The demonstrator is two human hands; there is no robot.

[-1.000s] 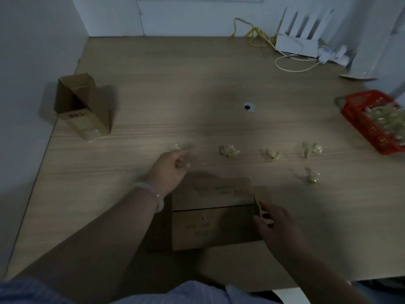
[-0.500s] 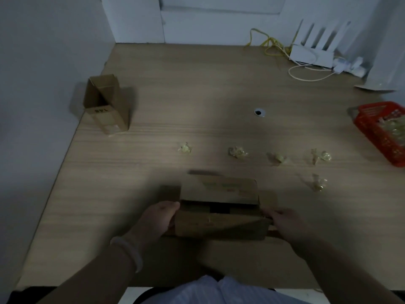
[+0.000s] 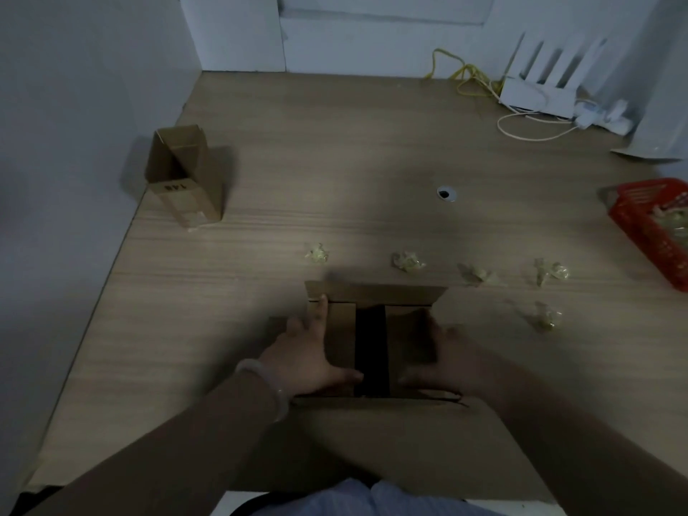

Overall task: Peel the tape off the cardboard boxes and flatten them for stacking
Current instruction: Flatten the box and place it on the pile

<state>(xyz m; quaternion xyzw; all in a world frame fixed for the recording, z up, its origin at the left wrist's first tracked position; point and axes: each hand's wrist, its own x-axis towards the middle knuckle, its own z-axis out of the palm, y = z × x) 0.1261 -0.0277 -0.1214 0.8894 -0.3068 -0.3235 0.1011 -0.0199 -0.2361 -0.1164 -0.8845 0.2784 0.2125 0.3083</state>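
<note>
At the near edge of the desk (image 3: 260, 180) the opened cardboard box (image 3: 376, 292) lies under both hands, the left hand (image 3: 309, 355) spread flat on its left flap, the right hand (image 3: 435, 359) flat on the right flap, and crumpled tape pieces (image 3: 407, 260) lie just beyond.

Left hand (image 3: 311, 351), right hand (image 3: 435, 361) flat on open cardboard box (image 3: 376, 422) flaps, wooden table (image 3: 335, 150)
</note>
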